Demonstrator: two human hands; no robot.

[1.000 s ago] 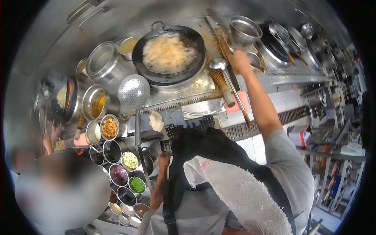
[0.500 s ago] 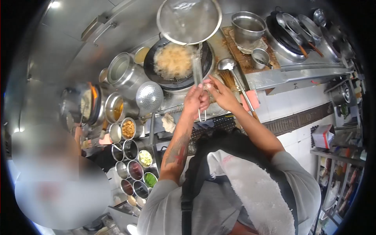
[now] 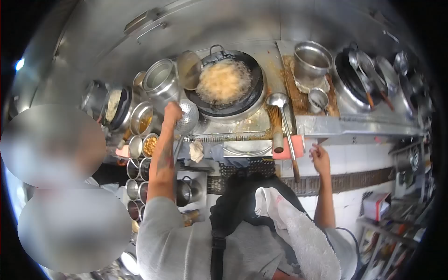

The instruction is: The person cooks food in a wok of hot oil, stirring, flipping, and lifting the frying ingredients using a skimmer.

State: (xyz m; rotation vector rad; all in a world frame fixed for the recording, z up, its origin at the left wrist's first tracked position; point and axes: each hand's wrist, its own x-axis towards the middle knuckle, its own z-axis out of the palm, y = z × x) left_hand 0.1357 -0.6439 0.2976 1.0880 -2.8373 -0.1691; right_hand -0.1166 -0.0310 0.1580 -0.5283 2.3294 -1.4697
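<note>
My left hand (image 3: pixel 173 113) is closed at the left of the wok, in line with a round mesh strainer (image 3: pixel 190 70) whose handle is hard to make out. The strainer is tilted between a tall steel pot (image 3: pixel 159 78) and the wok's rim. A perforated skimmer (image 3: pixel 187 118) lies right beside this hand. In the black wok (image 3: pixel 256 88), pale golden food (image 3: pixel 225 80) bubbles in foaming oil. My right hand (image 3: pixel 321 159) hangs in front of the counter edge with loosely curled fingers, holding nothing.
A ladle (image 3: pixel 278 100) and a bamboo brush (image 3: pixel 276 130) lie right of the wok. Farther right, a steel pot (image 3: pixel 313 58) and a small cup (image 3: pixel 318 99) stand on a wooden board (image 3: pixel 290 88). Ingredient tins (image 3: pixel 132 189) stand lower left, where another person is close by.
The strainer has moved from above the wok to its left with my left hand. My right hand has come away from the strainer handle and swung down to the right.
</note>
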